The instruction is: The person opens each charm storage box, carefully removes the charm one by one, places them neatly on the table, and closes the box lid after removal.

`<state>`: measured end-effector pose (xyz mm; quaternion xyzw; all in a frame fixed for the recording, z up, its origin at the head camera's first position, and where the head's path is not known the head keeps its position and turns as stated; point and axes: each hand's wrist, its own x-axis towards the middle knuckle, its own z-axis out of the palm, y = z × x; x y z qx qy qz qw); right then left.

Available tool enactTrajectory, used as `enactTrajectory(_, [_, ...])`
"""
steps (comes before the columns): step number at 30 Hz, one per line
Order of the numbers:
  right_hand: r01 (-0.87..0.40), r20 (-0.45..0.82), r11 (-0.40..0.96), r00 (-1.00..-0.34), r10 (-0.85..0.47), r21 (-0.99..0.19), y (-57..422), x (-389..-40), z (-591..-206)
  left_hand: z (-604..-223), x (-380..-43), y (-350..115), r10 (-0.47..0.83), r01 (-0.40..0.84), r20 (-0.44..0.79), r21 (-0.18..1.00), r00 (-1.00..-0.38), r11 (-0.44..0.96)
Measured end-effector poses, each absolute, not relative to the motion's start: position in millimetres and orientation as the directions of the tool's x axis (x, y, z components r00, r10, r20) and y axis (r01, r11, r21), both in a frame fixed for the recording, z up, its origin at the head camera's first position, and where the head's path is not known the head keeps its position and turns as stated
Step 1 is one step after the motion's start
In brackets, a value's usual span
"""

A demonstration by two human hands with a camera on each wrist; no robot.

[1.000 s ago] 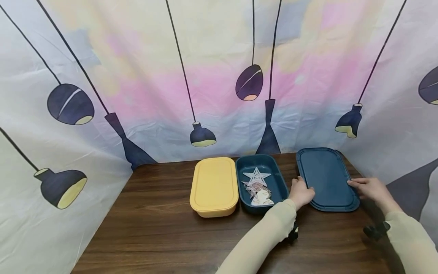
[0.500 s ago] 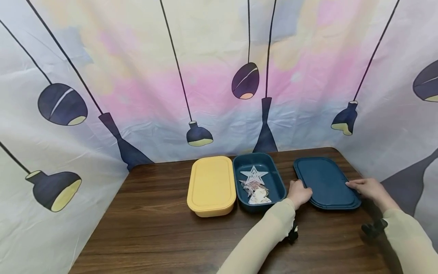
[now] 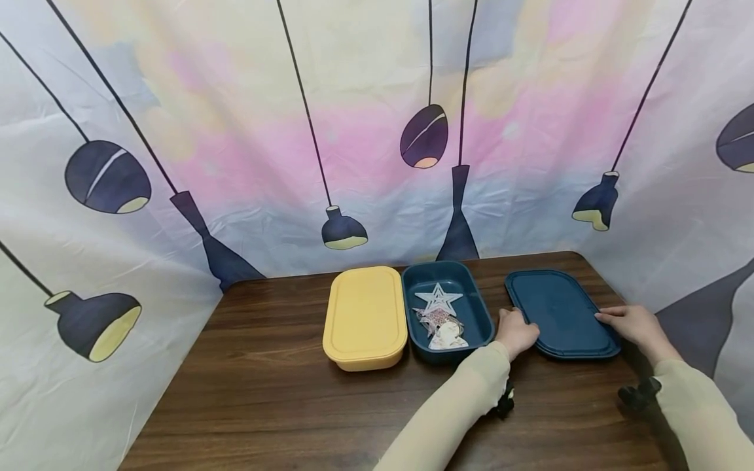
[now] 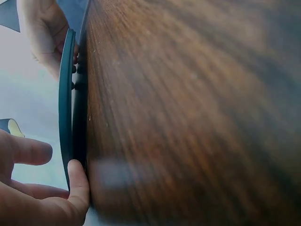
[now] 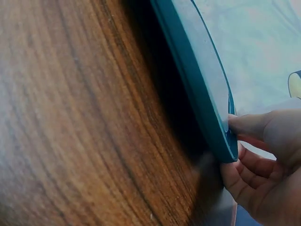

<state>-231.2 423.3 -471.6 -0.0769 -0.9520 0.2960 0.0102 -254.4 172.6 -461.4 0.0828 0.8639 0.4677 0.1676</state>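
A dark blue rectangular lid [image 3: 556,314] lies level, close over the right part of the table, between my two hands. My left hand [image 3: 518,332] grips its left edge, one fingertip [image 4: 78,176] pressed at the lid's rim beside the tabletop. Opposite, my right hand [image 3: 639,329] pinches the right edge between thumb and fingers. In the right wrist view the lid's edge [image 5: 207,117] shows a dark shadow between it and the wood. Left of the lid stands an uncovered dark blue box [image 3: 436,356]. Inside it are a white star [image 3: 438,299], a pinkish patterned star [image 3: 434,320] and a white cutout shape [image 3: 449,335].
A yellow box with its lid on [image 3: 366,314] stands right beside the blue box. Bare brown wood table [image 3: 283,405] stretches to the left and front. A lamp-printed cloth [image 3: 259,163] hangs behind the table's back edge.
The lid has come down at its far edge and now lies flatter, nearer the table. Both hands stay at its edges. The head view has shifted slightly.
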Motion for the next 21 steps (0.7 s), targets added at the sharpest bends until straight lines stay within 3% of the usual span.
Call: enactTrajectory(21, [0.161,-0.044,0.784,-0.985,0.168,-0.599,420.3,-230.2,-473.8,-459.5,-251.2,175.5,0.299,0.027,-0.196,0.795,-0.934,0.606])
